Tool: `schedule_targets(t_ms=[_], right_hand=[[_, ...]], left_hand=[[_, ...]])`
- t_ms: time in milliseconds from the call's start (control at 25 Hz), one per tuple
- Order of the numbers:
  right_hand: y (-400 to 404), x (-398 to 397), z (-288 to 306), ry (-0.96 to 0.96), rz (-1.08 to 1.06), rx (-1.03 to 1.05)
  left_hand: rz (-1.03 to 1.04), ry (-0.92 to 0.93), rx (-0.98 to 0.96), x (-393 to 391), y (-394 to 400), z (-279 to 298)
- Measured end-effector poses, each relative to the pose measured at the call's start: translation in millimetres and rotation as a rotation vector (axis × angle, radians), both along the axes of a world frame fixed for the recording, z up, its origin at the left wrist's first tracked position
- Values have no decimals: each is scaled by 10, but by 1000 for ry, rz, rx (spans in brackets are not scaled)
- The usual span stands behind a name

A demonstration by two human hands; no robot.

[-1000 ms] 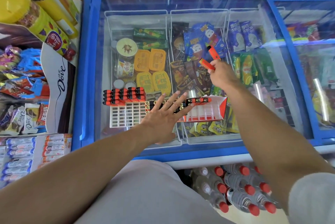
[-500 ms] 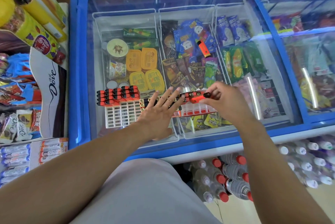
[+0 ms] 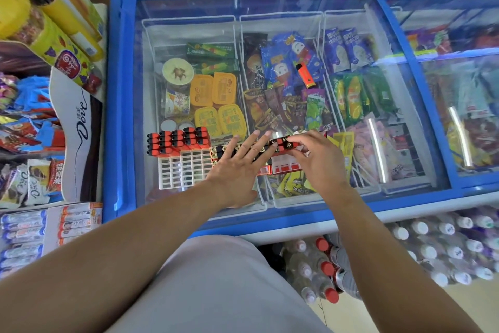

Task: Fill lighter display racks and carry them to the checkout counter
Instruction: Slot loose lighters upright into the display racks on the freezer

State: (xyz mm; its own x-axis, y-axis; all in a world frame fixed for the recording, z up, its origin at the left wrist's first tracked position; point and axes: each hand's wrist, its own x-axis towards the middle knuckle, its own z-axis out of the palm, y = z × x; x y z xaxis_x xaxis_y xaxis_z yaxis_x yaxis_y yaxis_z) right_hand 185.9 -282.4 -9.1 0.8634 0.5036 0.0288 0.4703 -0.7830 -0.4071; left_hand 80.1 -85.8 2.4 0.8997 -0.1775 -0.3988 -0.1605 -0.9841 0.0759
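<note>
A blue-framed freezer [image 3: 112,106] full of ice creams carries two lighter racks on its glass lid: a white rack [image 3: 183,168], its far rows filled, and beside it a red rack [image 3: 286,166]. The left hand [image 3: 237,168] lies flat, fingers spread, across the red rack, while the right hand [image 3: 316,160] pinches a lighter [image 3: 286,143] at its far row. One loose orange lighter [image 3: 305,75] lies farther back on the glass.
</note>
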Motion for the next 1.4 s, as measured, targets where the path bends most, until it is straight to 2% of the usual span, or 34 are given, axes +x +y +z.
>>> schedule_targets(t_ms=[280, 480, 560, 640, 720, 840, 1000, 1080, 1120, 1240, 1320, 1400], right_hand=[[-6, 89, 350, 109, 26, 82], [68, 408, 559, 222, 98, 2], [159, 628, 581, 173, 2, 128], [302, 1023, 515, 132, -199, 202], [468, 1432, 371, 207, -335, 120], [628, 1714, 69, 357, -385, -33], [652, 1840, -69, 389, -457, 11], [612, 1836, -20, 406, -454, -39], [569, 1774, 35, 416, -446, 3], [317, 1324, 355, 421, -382, 292], [85, 891, 565, 460, -313, 393], [-131, 509, 664, 519, -221, 341]], left_hand=[[-7, -9, 2, -8, 3, -8], [-16, -15, 4, -12, -4, -15], [-13, -2, 7, -3, 6, -19], [-12, 10, -1, 9, 10, 2], [-20, 5, 15, 5, 8, 15], [-42, -16, 58, -2, 10, 15], [-41, -22, 65, 5, 14, 0], [-39, -18, 62, -2, 11, -5], [-37, -17, 60, -7, 7, -5], [-32, -29, 64, -10, 3, -11], [-25, -16, 62, -5, 2, -1], [-19, -2, 53, -3, -3, 1]])
